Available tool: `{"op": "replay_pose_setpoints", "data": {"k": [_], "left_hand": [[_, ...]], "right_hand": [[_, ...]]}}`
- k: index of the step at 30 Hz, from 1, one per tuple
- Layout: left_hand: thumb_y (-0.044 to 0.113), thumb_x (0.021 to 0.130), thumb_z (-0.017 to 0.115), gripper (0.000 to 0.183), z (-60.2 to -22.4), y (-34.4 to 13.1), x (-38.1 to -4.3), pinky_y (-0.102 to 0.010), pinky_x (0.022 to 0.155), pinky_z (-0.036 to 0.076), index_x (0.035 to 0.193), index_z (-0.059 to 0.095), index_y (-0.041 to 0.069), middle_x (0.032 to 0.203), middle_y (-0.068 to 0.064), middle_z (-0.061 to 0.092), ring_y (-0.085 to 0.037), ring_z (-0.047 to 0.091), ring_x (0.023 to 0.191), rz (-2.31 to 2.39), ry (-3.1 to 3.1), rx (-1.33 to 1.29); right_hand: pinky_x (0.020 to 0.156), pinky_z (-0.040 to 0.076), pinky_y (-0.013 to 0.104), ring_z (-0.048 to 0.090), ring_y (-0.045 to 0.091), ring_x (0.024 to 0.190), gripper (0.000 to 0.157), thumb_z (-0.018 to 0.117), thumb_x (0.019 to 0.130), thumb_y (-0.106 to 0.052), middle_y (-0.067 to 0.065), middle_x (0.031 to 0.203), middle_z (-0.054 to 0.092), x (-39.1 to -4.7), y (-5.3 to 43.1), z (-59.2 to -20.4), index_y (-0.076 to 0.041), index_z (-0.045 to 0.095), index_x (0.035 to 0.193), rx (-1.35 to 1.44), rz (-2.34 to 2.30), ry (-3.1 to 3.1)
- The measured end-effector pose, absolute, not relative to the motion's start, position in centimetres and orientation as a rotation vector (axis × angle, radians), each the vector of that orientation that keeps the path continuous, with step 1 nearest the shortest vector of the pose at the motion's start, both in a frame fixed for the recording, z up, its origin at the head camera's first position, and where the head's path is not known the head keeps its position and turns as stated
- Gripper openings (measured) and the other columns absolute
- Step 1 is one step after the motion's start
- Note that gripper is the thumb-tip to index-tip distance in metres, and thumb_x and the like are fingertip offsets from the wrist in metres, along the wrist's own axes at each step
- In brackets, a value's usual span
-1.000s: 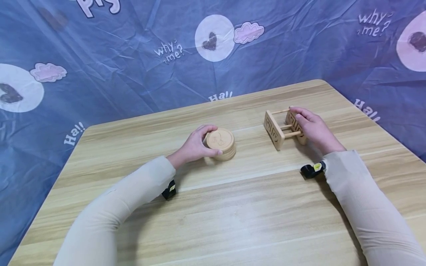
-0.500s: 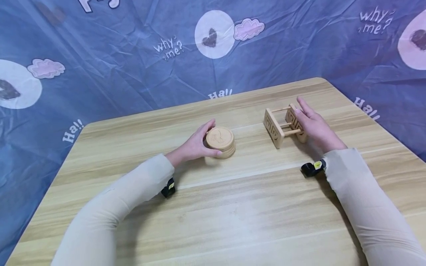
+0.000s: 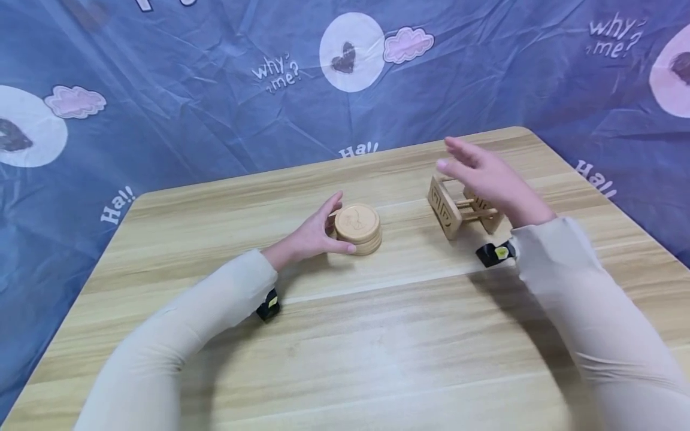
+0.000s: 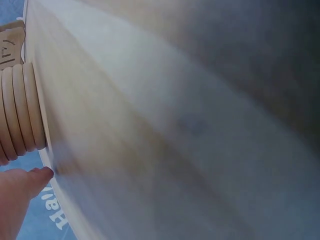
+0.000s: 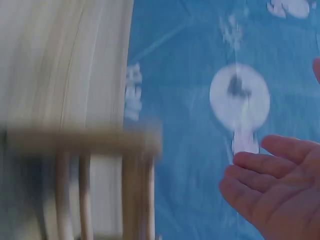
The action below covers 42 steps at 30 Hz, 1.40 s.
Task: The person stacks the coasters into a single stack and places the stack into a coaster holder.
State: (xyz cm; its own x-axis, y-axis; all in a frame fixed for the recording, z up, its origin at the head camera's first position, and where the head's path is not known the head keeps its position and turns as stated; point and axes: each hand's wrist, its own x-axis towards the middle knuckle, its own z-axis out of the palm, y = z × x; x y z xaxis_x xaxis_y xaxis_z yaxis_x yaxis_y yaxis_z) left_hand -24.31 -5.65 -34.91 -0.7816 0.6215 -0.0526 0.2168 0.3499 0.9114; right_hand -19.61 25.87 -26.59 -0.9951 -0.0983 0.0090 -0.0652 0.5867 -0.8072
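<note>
A stack of round wooden coasters, the top one engraved with a line drawing, stands on the table. My left hand is spread around its left side, thumb by the front and fingers behind. In the left wrist view a gap shows between the fingers and the coasters. Right of the stack stands a wooden coaster holder, two cut-out side panels joined by thin rods. Over it hovers my right hand, fingers extended and holding nothing; it covers part of the right panel. The right wrist view shows the holder blurred, apart from the hand.
The wood-grain table ends at a back edge against a blue printed cloth. Black wrist devices sit under both cuffs, the right one close to the holder's front.
My right hand has let go of the holder's right panel, then risen and moved left over it. The left hand's fingers have loosened from the coasters. Stack and holder stay in place.
</note>
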Motion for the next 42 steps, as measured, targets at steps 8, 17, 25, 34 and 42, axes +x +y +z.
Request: {"op": "replay_pose_setpoints", "data": {"k": [8, 17, 25, 34, 42], "left_hand": [[0.006, 0.069, 0.079, 0.107, -35.3, -5.2, -24.3, -0.034, 0.114, 0.021, 0.149, 0.008, 0.007, 0.152, -0.017, 0.019, -0.029, 0.028, 0.137, 1.438, 2.198, 0.691], [0.006, 0.068, 0.080, 0.099, -35.6, -5.0, -24.4, -0.033, 0.114, 0.021, 0.145, 0.018, 0.003, 0.147, -0.011, 0.032, -0.023, 0.033, 0.134, 1.434, 2.201, 0.676], [0.007, 0.065, 0.083, 0.091, -36.3, -4.9, -24.6, -0.032, 0.113, 0.022, 0.138, 0.030, 0.006, 0.136, -0.009, 0.043, -0.020, 0.039, 0.128, 1.395, 2.238, 0.691], [0.007, 0.063, 0.084, 0.089, -36.8, -4.3, -24.8, -0.034, 0.105, 0.035, 0.135, 0.032, 0.007, 0.130, -0.008, 0.047, -0.020, 0.046, 0.119, 1.410, 2.244, 0.703], [0.005, 0.060, 0.085, 0.094, -37.2, -4.5, -25.1, -0.034, 0.106, 0.034, 0.136, 0.031, 0.009, 0.132, -0.006, 0.045, -0.019, 0.044, 0.121, 1.389, 2.273, 0.698]], "right_hand": [[0.113, 0.020, 0.050, 0.022, 0.034, 0.138, 0.084, 0.057, 0.087, -0.048, 0.014, 0.153, 0.017, -20.9, 21.7, -27.5, -0.013, 0.014, 0.149, -0.332, -1.185, 2.650], [0.112, 0.024, 0.047, 0.026, 0.036, 0.137, 0.097, 0.074, 0.076, -0.036, 0.019, 0.151, 0.020, -21.9, 18.6, -30.4, -0.007, 0.016, 0.148, -0.422, -1.189, 2.532], [0.108, 0.031, 0.046, 0.035, 0.038, 0.131, 0.105, 0.081, 0.068, -0.032, 0.023, 0.147, 0.029, -22.4, 16.6, -31.6, -0.001, 0.019, 0.146, -0.485, -1.066, 2.547], [0.106, 0.031, 0.048, 0.041, 0.033, 0.126, 0.117, 0.088, 0.055, -0.035, 0.019, 0.138, 0.043, -22.7, 15.3, -32.2, -0.004, 0.021, 0.145, -0.456, -1.016, 2.556], [0.103, 0.035, 0.051, 0.045, 0.036, 0.122, 0.113, 0.089, 0.054, -0.032, 0.022, 0.133, 0.047, -22.9, 14.5, -32.8, -0.005, 0.025, 0.142, -0.474, -0.940, 2.610]]}}
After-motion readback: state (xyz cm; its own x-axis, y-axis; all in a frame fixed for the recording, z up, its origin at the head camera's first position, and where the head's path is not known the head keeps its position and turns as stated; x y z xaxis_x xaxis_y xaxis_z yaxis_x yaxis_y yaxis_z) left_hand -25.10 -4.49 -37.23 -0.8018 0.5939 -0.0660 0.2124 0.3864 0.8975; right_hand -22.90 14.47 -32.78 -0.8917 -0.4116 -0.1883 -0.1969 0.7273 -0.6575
